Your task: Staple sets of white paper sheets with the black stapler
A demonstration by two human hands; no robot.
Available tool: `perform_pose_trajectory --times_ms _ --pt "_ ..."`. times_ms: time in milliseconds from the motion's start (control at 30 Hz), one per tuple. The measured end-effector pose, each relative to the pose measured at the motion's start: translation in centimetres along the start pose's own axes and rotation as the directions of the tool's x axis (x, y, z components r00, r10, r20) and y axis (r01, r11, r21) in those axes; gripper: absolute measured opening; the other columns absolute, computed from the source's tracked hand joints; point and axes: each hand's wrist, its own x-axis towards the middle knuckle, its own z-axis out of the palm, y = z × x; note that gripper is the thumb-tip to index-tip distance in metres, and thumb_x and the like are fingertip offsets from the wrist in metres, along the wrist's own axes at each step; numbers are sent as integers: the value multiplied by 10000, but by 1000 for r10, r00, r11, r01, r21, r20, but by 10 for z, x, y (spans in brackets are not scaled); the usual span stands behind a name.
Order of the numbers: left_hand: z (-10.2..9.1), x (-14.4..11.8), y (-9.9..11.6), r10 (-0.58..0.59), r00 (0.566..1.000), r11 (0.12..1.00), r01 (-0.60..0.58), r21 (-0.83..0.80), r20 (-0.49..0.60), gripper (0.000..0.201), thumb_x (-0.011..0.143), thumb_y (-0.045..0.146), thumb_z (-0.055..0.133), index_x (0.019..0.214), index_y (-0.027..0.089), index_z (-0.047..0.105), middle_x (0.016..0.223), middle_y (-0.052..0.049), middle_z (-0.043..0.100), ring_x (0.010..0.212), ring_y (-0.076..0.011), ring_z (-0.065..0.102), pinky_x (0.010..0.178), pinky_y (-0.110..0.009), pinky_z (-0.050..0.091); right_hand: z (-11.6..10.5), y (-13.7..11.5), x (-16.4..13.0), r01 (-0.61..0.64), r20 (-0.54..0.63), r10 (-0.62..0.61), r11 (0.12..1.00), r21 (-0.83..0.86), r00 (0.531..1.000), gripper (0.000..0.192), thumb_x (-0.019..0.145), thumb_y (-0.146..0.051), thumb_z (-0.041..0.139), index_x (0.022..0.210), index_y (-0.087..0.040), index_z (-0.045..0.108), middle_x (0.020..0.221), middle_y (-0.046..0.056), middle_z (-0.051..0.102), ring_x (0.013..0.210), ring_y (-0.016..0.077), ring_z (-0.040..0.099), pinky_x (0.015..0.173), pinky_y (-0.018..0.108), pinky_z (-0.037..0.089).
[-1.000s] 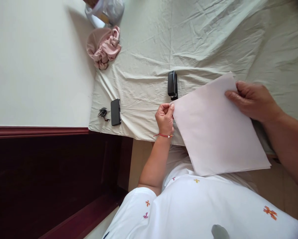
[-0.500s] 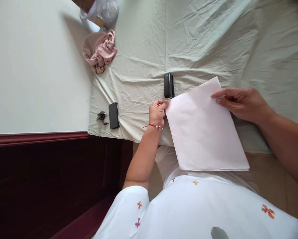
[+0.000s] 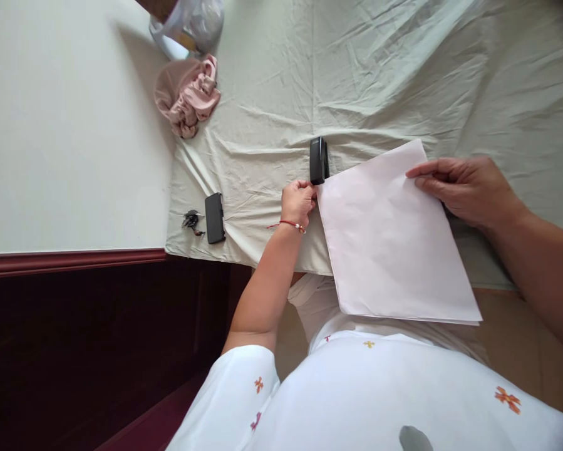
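A thin stack of white paper sheets (image 3: 394, 238) slants over the front edge of the cloth, its lower end above my lap. My left hand (image 3: 299, 202) is closed at the stack's upper left corner, pinching it, with the fingertips partly hidden. Right at that corner stands a black stapler (image 3: 317, 161), its near end touching or very close to the paper and my fingers. On the other side, my right hand (image 3: 471, 188) grips the upper right edge between thumb and fingers.
A pale green wrinkled cloth (image 3: 262, 131) covers the surface. To the left lie a black rectangular case (image 3: 214, 218) and a small dark cable bundle (image 3: 191, 220). Farther back are a pink crumpled fabric item (image 3: 190, 97) and a clear plastic bag (image 3: 201, 25) by the white wall (image 3: 65, 125).
Both hands and the paper have shifted slightly away from me; the paper also moved right. Its upper left corner now meets the near end of the stapler, which stays in place.
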Motion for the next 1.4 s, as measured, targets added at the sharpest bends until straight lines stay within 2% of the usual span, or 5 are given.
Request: perform_pose_trajectory --times_ms 167,300,433,1000,1400 --pt "-12 13 -15 329 936 933 -302 197 -124 151 854 44 616 839 192 591 732 8 710 625 -96 614 638 -219 475 0 -2 -1 -4 -19 4 1000 27 1000 276 838 -301 722 1031 -179 877 664 -4 596 578 79 415 520 237 257" --pt "-33 18 -29 741 672 602 -662 447 -4 399 855 29 570 1152 227 748 1282 -71 806 1188 -191 729 1101 -350 537 -1 -4 -1 -3 -8 3 1000 31 1000 288 843 -300 716 1044 -168 874 641 -13 561 570 73 386 513 239 228" --pt "-44 17 -41 816 507 347 -814 465 279 609 875 8 476 1355 272 742 1497 -28 734 1536 -190 555 1316 -405 398 0 -5 -1 -27 -9 27 999 26 1000 279 848 -294 716 1045 -171 871 652 -6 570 574 81 390 517 244 237" --pt "-22 -19 -46 639 713 283 -565 775 287 775 863 -11 423 1533 315 634 1687 -11 546 1615 -166 471 1426 -484 112 -2 -4 -3 -29 9 29 1000 -4 1000 286 855 -319 705 1056 -184 857 658 -3 564 570 84 394 500 232 236" --pt "-34 -8 -66 771 617 490 -734 471 160 579 904 125 554 1460 248 655 1583 -84 662 1551 -222 533 1338 -458 398 2 6 -1 153 -116 -154 988 -23 981 227 855 -268 674 970 -188 853 604 -28 523 564 85 391 532 257 259"
